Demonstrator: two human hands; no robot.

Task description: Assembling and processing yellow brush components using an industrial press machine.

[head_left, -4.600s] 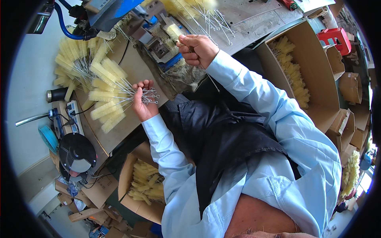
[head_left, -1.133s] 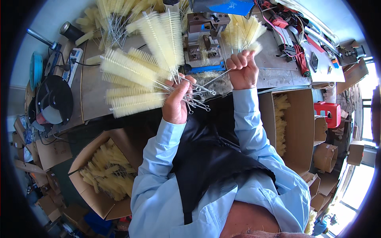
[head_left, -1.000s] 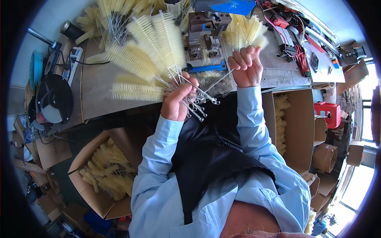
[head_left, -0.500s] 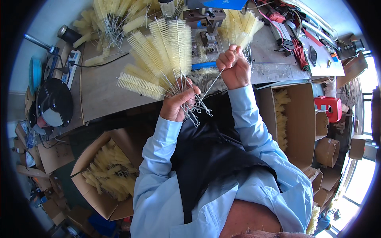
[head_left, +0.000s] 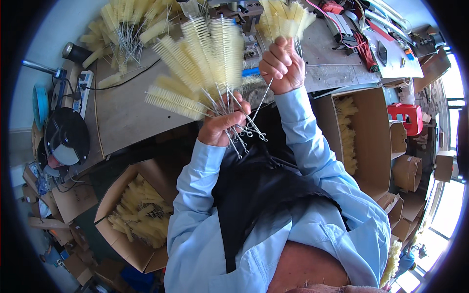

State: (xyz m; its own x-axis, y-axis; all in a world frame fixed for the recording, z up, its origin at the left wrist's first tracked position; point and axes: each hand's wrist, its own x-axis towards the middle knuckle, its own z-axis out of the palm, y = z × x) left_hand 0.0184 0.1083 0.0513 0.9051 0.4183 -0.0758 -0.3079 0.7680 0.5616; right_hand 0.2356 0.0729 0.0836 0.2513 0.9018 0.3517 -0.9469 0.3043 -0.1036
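Observation:
My left hand [head_left: 223,126] is closed around the wire stems of a fanned bundle of bottle brushes [head_left: 211,61]. Their cream bristle heads point up and away, and the looped wire ends stick out below the fist. To its right, my right hand [head_left: 283,67] is raised with curled fingers, pinching a single twisted-wire stem [head_left: 264,97]. That stem slants down to the looped ends beside my left hand. Whatever part of this brush lies behind my right fingers is hidden.
A bench [head_left: 127,119] carries a metal machine [head_left: 250,19], a left brush pile [head_left: 128,29] and another pile [head_left: 273,19] behind my right hand. Open cartons of brushes stand at lower left [head_left: 115,241] and right [head_left: 369,146]. A black cable [head_left: 128,80] crosses the bench.
My right hand has moved up and slightly left, a little farther from the bundle, with the wire stem steeper. My left hand keeps its hold; the whole view has shifted slightly.

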